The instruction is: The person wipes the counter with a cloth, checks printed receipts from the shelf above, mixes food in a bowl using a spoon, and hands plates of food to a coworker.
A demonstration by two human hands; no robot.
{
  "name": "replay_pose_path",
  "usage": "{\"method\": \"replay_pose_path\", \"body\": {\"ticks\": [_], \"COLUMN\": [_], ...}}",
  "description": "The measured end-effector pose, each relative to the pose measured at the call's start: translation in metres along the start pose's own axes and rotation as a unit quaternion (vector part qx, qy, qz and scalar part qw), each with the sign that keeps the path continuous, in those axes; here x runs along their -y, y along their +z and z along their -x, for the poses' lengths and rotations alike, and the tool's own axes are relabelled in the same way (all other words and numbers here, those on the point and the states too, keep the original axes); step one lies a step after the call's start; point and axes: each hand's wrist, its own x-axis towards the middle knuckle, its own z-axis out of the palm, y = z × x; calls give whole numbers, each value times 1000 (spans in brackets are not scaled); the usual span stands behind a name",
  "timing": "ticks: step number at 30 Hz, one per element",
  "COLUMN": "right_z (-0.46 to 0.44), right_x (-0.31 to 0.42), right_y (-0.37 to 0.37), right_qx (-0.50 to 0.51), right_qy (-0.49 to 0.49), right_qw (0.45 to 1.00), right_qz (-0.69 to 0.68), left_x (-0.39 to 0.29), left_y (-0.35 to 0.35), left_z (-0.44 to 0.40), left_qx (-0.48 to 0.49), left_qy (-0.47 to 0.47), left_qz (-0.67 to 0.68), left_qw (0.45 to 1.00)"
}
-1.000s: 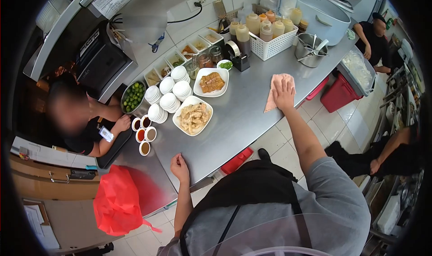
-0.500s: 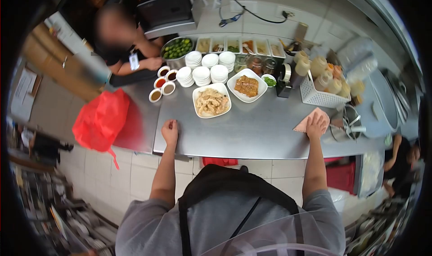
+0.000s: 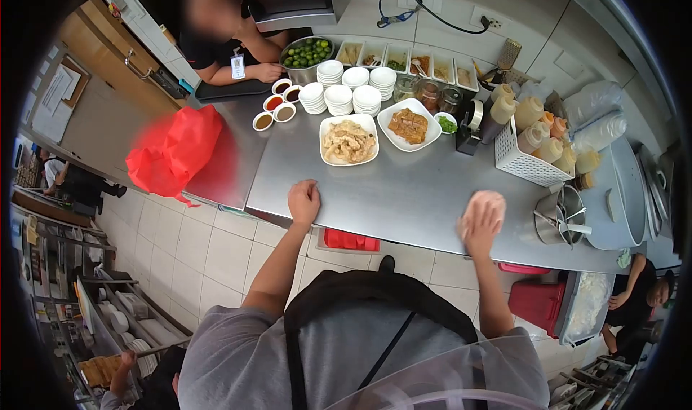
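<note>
My left hand [image 3: 304,201] rests on the steel counter [image 3: 404,201] near its front edge, fingers curled in with nothing visible in them. Further right, my right hand [image 3: 481,226] is at the front edge with a pale pink cloth [image 3: 488,198] bunched at its fingers; motion blurs both. Beyond my hands stand a square white plate of pale, sauced food pieces [image 3: 349,140] and another with a browned, sliced piece of food [image 3: 408,126]. A small bowl of chopped greens [image 3: 447,124] sits beside the second plate.
Behind the plates are stacked white saucers [image 3: 339,100], sauce cups [image 3: 274,103] and a pot of green citrus [image 3: 308,54]. A bottle basket [image 3: 530,157] and metal pot [image 3: 559,215] stand right. A red bag [image 3: 176,150] lies left; a co-worker [image 3: 238,56] leans at the back.
My right hand has moved left with the cloth, now bunched rather than spread flat. My left hand appears slightly further right along the counter. The head view has shifted and turned.
</note>
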Motion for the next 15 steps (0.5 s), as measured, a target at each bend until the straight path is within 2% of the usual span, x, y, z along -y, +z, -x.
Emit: {"method": "replay_pose_path", "body": {"ticks": [1, 4, 5, 7, 12, 15], "right_z": [8, 37, 46, 57, 66, 63], "right_x": [21, 53, 50, 26, -9, 23], "right_y": [-16, -47, -48, -47, -59, -40], "right_qx": [7, 111, 120, 139, 109, 58], "right_qy": [-41, -165, -186, -232, -78, -6], "right_qw": [998, 972, 968, 956, 981, 994], "right_qz": [-43, -123, -118, -110, -139, -93], "left_x": [0, 4, 11, 13, 70, 94], "left_y": [-1, -9, -15, -40, -73, -79], "left_z": [3, 6, 8, 14, 27, 13], "left_qx": [13, 25, 74, 86, 84, 116], "left_qy": [18, 103, 118, 130, 163, 136], "left_qz": [8, 32, 35, -15, -97, -110], "left_qw": [1000, 994, 990, 988, 978, 978]}}
